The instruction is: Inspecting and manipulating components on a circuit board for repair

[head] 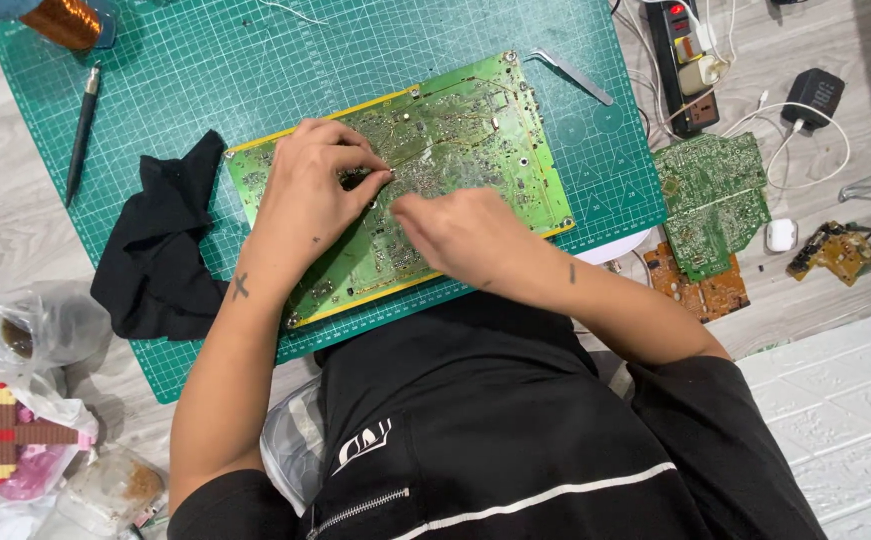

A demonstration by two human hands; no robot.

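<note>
Circuit board (456,150), large and green with a yellow edge strip, lies flat and slightly skewed on a green cutting mat (206,70) that covers the pale wood-grain surface. Both hands rest on the board near its centre. Left hand (311,200) lies palm-down over the left half of the board, its thumb and forefinger pinched together at a point near the board's middle; whatever is between the fingertips is too small to make out. Right hand (461,232) sits just beside it over the lower centre of the board, fingers curled inward and its forefinger pointing towards the left hand's pinch; whether it grips anything cannot be told.

Adjacent items on the mat: a black cloth (161,250) crumpled at the board's left edge, touching it; a dark pen-shaped tool (83,125) further left, lying apart; metal tweezers (571,75) just beyond the board's upper right corner; a spool of copper wire (64,20) at the mat's top left corner.

Off the mat to the right: a smaller green circuit board (714,200) overlapping an orange-brown board (701,290), a small yellow-brown board (836,250), a power strip (684,60) with plugs and white cables, and a black adapter (814,95). To the left, clear plastic bags (26,330) hold assorted contents. The person's dark garment fills the lower frame.
</note>
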